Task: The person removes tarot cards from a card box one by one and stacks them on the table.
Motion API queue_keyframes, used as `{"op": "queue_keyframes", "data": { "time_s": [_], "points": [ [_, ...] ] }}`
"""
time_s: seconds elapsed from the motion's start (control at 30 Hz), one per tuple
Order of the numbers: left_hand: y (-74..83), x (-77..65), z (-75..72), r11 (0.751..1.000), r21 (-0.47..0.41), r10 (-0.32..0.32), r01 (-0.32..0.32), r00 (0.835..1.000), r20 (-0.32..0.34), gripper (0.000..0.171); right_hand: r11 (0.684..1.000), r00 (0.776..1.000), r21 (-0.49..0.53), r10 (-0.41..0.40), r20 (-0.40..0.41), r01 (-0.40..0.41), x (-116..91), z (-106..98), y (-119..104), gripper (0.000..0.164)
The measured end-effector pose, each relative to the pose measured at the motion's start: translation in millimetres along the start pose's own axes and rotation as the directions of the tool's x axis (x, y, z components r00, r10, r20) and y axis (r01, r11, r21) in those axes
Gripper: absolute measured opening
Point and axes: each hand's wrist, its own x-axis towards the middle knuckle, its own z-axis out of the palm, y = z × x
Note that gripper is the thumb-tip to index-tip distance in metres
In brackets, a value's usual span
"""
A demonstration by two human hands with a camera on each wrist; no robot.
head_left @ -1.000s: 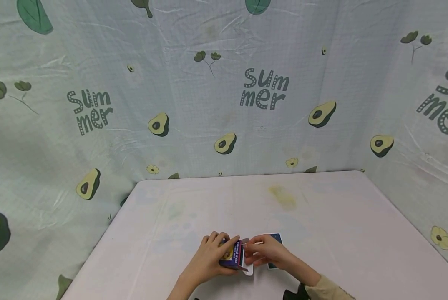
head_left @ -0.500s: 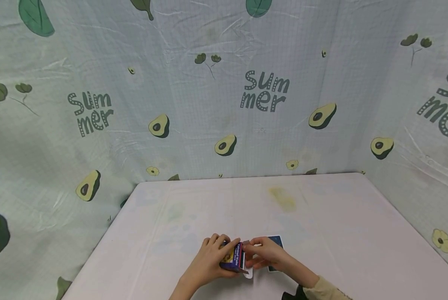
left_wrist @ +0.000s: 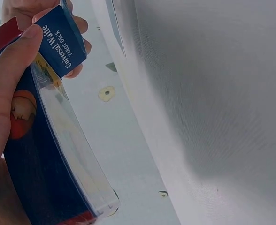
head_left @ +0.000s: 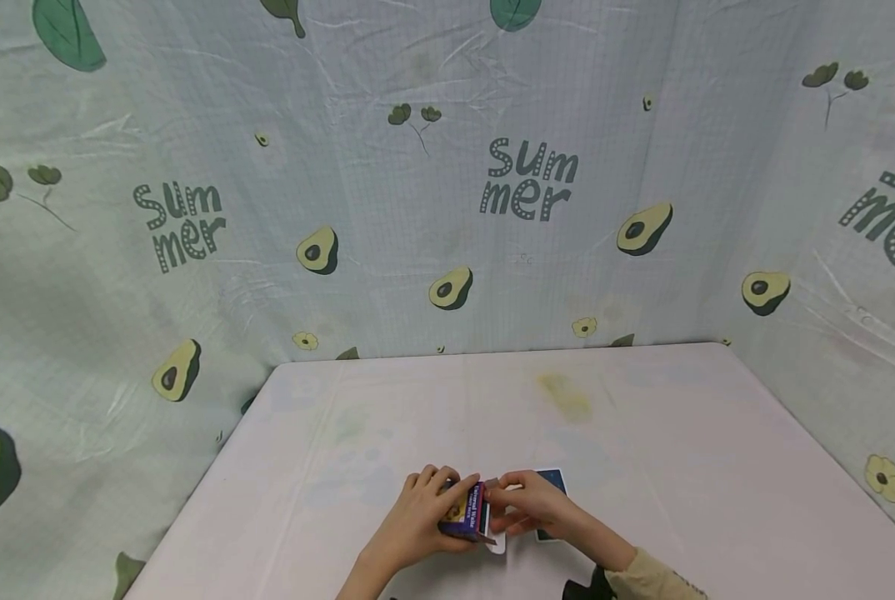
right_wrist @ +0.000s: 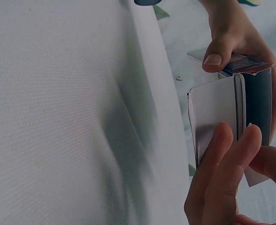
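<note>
A tarot deck box, dark blue with a printed face, is gripped by my left hand at the front middle of the table. Its blue panel reads "Universal Waite Tarot Deck". At the box's right, open end, a white flap sticks out beside the edges of the cards. My right hand has its fingertips at this opening, pinching at the cards' edge; the thumb's contact is partly hidden. Behind the right hand lies a dark blue card or stack with a white border, mostly covered.
The white table extends back to a cloth wall printed with avocados and "summer". Cloth also hangs at the left and right sides. A black object shows by the right sleeve.
Both hands stay almost in place on the box and its open end. The view shifts slightly down and back up; no clear movement of the box or cards shows.
</note>
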Motion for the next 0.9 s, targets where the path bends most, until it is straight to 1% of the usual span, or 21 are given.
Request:
{"op": "queue_keyframes", "data": {
  "time_s": [0.23,0.4,0.57,0.73,0.9],
  "points": [
    [-3.1,0.0,-0.5,1.000,0.020,0.005,-0.004,1.000,-0.020,0.077,1.000,1.000,0.000,0.019,-0.021,-0.019,2.6,-2.5,-2.0,0.027],
    [-2.9,-0.4,-1.3,1.000,0.022,-0.010,0.010,1.000,-0.001,0.077,1.000,0.999,-0.005,0.027,-0.040,-0.028,3.7,-3.2,-2.1,0.027],
    [-2.8,-0.6,-1.3,0.999,0.033,-0.013,0.013,1.000,-0.001,0.076,1.000,0.999,0.001,0.027,-0.036,-0.027,3.8,-4.6,-1.2,0.025],
    [-2.7,-1.7,-2.3,0.999,0.029,-0.025,0.025,1.000,0.010,0.076,1.000,0.999,-0.001,0.022,-0.039,-0.022,1.9,-6.1,-3.3,0.028],
    [-3.8,-2.9,-1.9,0.999,0.033,-0.024,0.024,1.000,0.000,0.076,1.000,0.999,-0.014,0.016,-0.047,-0.017,-0.3,-7.6,-4.2,0.032]
  ]
}}
